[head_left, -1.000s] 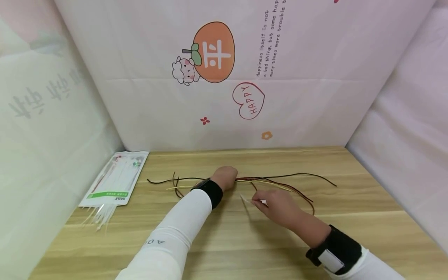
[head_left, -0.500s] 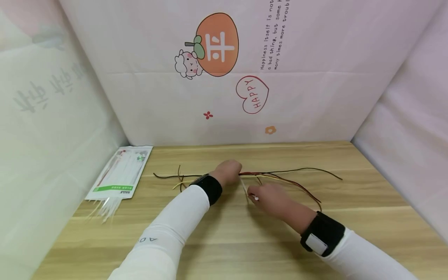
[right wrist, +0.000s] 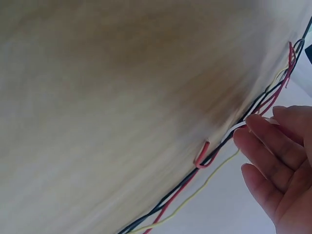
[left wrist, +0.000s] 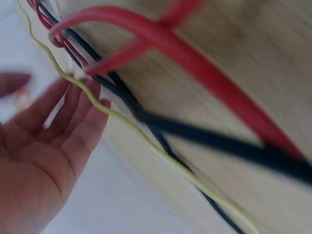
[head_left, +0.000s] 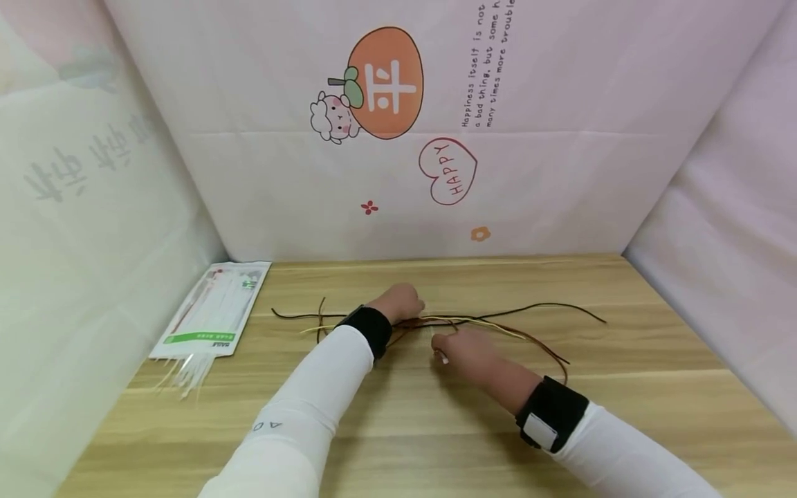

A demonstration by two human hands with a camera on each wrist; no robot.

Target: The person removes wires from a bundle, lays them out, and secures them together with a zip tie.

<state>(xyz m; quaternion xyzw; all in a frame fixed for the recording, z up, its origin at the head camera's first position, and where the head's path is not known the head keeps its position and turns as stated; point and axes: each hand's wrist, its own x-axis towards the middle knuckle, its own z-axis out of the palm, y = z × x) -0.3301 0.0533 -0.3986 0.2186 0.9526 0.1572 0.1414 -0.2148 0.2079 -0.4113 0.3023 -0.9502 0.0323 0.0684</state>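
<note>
Several thin wires, black (head_left: 573,309), red (left wrist: 209,78) and yellow (left wrist: 146,139), lie loosely bundled left to right across the table. My left hand (head_left: 398,302) is at the middle of the bundle. In the left wrist view, the left hand's (left wrist: 44,156) fingers reach the yellow wire with the thumb apart, gripping nothing visible. Just to the right and nearer me, my right hand (head_left: 476,356) pinches a white cable tie (right wrist: 238,126) between thumb and fingertips. In the right wrist view the tie's strip runs to the wires; whether it loops round them I cannot tell.
A white package (head_left: 205,311) with a green stripe lies at the table's left edge. White cable ties (head_left: 194,370) stick out of its near end. Printed white cloth (head_left: 280,194) walls the back and both sides of the wooden table (head_left: 398,443).
The left hand has shifted slightly left, and wires now show just below it. My right hand has moved closer to the bundle, drawing left, still holding the cable tie.
</note>
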